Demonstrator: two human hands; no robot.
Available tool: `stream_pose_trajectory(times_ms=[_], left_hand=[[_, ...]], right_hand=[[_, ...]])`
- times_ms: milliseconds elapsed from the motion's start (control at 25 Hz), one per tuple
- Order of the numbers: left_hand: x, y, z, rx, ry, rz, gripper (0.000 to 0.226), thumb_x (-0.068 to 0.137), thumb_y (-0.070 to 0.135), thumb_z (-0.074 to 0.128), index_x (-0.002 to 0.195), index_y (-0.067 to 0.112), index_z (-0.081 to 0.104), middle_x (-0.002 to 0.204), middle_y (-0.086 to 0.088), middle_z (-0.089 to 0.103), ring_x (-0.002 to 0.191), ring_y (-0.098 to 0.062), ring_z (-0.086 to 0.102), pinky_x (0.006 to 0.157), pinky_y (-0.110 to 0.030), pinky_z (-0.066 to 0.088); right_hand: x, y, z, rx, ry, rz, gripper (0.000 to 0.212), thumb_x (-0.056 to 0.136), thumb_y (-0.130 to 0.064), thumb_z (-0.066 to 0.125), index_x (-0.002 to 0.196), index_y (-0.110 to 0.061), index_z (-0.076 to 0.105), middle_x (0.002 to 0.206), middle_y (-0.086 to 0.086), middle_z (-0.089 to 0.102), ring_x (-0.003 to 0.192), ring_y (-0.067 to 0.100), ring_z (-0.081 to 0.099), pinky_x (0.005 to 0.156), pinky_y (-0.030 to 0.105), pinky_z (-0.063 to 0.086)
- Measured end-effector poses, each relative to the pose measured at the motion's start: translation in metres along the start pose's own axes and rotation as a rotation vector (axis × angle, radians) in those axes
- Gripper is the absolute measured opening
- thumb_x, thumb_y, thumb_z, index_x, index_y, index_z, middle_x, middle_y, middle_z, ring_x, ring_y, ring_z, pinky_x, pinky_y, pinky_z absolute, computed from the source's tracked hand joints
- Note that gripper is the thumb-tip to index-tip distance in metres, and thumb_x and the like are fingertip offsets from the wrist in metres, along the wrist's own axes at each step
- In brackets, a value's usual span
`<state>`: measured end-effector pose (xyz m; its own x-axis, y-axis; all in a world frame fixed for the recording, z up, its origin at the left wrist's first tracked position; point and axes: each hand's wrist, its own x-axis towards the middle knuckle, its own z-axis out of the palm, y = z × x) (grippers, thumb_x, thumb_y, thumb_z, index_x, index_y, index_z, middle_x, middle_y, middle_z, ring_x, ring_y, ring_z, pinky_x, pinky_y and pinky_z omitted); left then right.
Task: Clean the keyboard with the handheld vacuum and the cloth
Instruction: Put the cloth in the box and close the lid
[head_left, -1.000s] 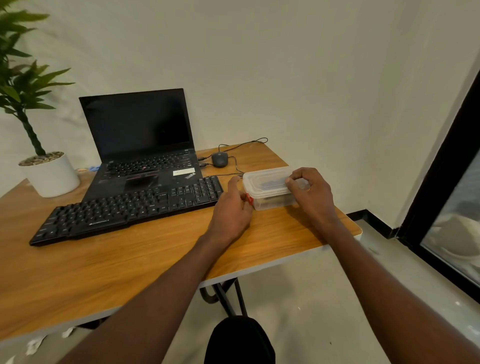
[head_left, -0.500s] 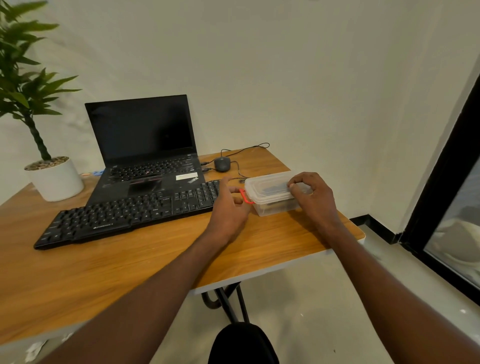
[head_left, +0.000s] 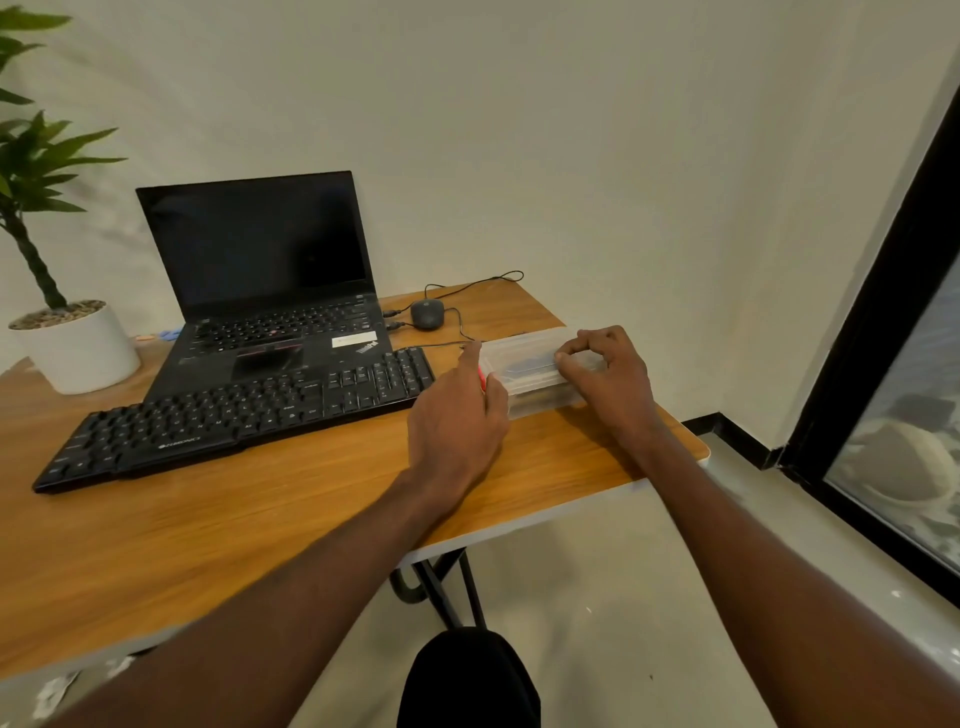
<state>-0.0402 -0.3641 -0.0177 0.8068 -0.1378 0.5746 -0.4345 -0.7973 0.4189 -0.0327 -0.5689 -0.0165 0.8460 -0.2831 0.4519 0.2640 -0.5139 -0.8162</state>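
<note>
A black keyboard (head_left: 234, 415) lies across the wooden table (head_left: 208, 530), in front of an open laptop (head_left: 265, 291). To its right stands a clear plastic box (head_left: 530, 369) with a lid and a red latch; something dark shows dimly inside. My left hand (head_left: 457, 415) is at the box's left end, its fingers curled on the red latch. My right hand (head_left: 608, 374) grips the box's right end, fingers curled over the lid. No vacuum or cloth is plainly visible.
A wired mouse (head_left: 427, 313) sits behind the box, its cable trailing past it. A potted plant (head_left: 67, 338) stands at the back left. The table's right edge is just beyond the box; a dark window frame (head_left: 872, 322) lies to the right.
Both hands stay on the box. The left thumb and fingers have shifted on the red latch, which is now mostly covered. The view has tilted slightly.
</note>
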Motion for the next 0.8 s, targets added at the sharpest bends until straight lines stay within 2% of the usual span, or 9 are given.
stream_pose_trajectory(times_ms=[80, 120, 200, 280, 360, 440, 520, 640, 800], left_hand=[[0.001, 0.0, 0.007, 0.105, -0.067, 0.02, 0.069, 0.105, 0.064, 0.036, 0.155, 0.018, 0.041, 0.144, -0.009, 0.057, 0.124, -0.022, 0.057, 0.1, -0.04, 0.054], [0.001, -0.001, 0.01, 0.143, -0.1, 0.015, 0.074, 0.102, 0.071, 0.037, 0.154, 0.019, 0.041, 0.151, -0.011, 0.049, 0.132, -0.024, 0.051, 0.103, -0.042, 0.051], [0.0, -0.004, 0.013, 0.169, -0.106, 0.01, 0.071, 0.099, 0.074, 0.043, 0.147, 0.023, 0.043, 0.15, -0.011, 0.047, 0.13, -0.025, 0.052, 0.1, -0.043, 0.053], [0.0, -0.005, 0.013, 0.148, -0.075, 0.023, 0.06, 0.1, 0.07, 0.047, 0.139, 0.024, 0.046, 0.137, -0.008, 0.053, 0.117, -0.022, 0.056, 0.09, -0.041, 0.056], [0.001, -0.006, 0.012, 0.086, -0.07, 0.024, 0.055, 0.099, 0.067, 0.053, 0.134, 0.025, 0.047, 0.131, -0.004, 0.054, 0.111, -0.018, 0.055, 0.086, -0.036, 0.055], [0.002, -0.007, 0.01, -0.001, -0.086, 0.012, 0.055, 0.097, 0.062, 0.06, 0.134, 0.024, 0.048, 0.131, -0.002, 0.051, 0.114, -0.016, 0.052, 0.087, -0.031, 0.05], [0.004, -0.01, 0.009, -0.08, -0.09, 0.017, 0.051, 0.097, 0.053, 0.066, 0.134, 0.023, 0.05, 0.133, -0.002, 0.049, 0.115, -0.015, 0.049, 0.088, -0.028, 0.044], [0.004, -0.014, 0.008, -0.132, -0.095, 0.015, 0.047, 0.098, 0.046, 0.07, 0.134, 0.022, 0.051, 0.134, -0.002, 0.048, 0.114, -0.011, 0.046, 0.088, -0.026, 0.04], [0.005, -0.015, 0.008, -0.166, -0.102, 0.013, 0.047, 0.097, 0.044, 0.072, 0.134, 0.024, 0.051, 0.136, -0.002, 0.048, 0.114, -0.012, 0.046, 0.087, -0.027, 0.041]], right_hand=[[-0.001, -0.003, 0.0, 0.013, -0.014, -0.001, 0.028, 0.091, -0.042, 0.073, 0.116, -0.031, 0.067, 0.125, -0.008, 0.056, 0.112, 0.005, 0.054, 0.091, 0.027, 0.051], [-0.002, -0.003, 0.0, 0.025, -0.006, 0.017, 0.038, 0.093, -0.046, 0.07, 0.126, -0.029, 0.062, 0.13, -0.008, 0.056, 0.114, 0.008, 0.055, 0.092, 0.028, 0.052], [-0.003, -0.003, -0.001, 0.022, 0.063, 0.098, 0.048, 0.101, -0.052, 0.054, 0.139, -0.022, 0.053, 0.133, -0.002, 0.059, 0.118, 0.017, 0.058, 0.093, 0.033, 0.054], [-0.003, -0.003, -0.001, -0.027, 0.115, 0.212, 0.055, 0.107, -0.055, 0.033, 0.139, -0.016, 0.053, 0.128, 0.006, 0.064, 0.118, 0.026, 0.062, 0.094, 0.038, 0.051], [-0.002, -0.003, 0.001, -0.131, 0.074, 0.251, 0.064, 0.107, -0.06, 0.02, 0.137, -0.016, 0.055, 0.127, 0.008, 0.066, 0.118, 0.03, 0.061, 0.105, 0.048, 0.044], [-0.001, -0.004, 0.003, -0.204, -0.012, 0.239, 0.066, 0.106, -0.061, 0.015, 0.139, -0.02, 0.055, 0.131, 0.006, 0.065, 0.123, 0.03, 0.058, 0.115, 0.055, 0.032], [0.001, -0.002, 0.002, -0.175, -0.052, 0.232, 0.062, 0.106, -0.062, 0.018, 0.14, -0.023, 0.053, 0.13, 0.002, 0.064, 0.123, 0.027, 0.057, 0.116, 0.056, 0.031], [0.002, 0.0, -0.001, -0.029, -0.032, 0.262, 0.048, 0.104, -0.06, 0.038, 0.137, -0.029, 0.051, 0.122, -0.005, 0.06, 0.118, 0.023, 0.058, 0.109, 0.053, 0.045], [0.002, -0.005, -0.007, 0.139, 0.002, 0.322, 0.053, 0.096, -0.054, 0.062, 0.141, -0.031, 0.045, 0.126, -0.002, 0.056, 0.112, 0.018, 0.056, 0.098, 0.04, 0.051]])
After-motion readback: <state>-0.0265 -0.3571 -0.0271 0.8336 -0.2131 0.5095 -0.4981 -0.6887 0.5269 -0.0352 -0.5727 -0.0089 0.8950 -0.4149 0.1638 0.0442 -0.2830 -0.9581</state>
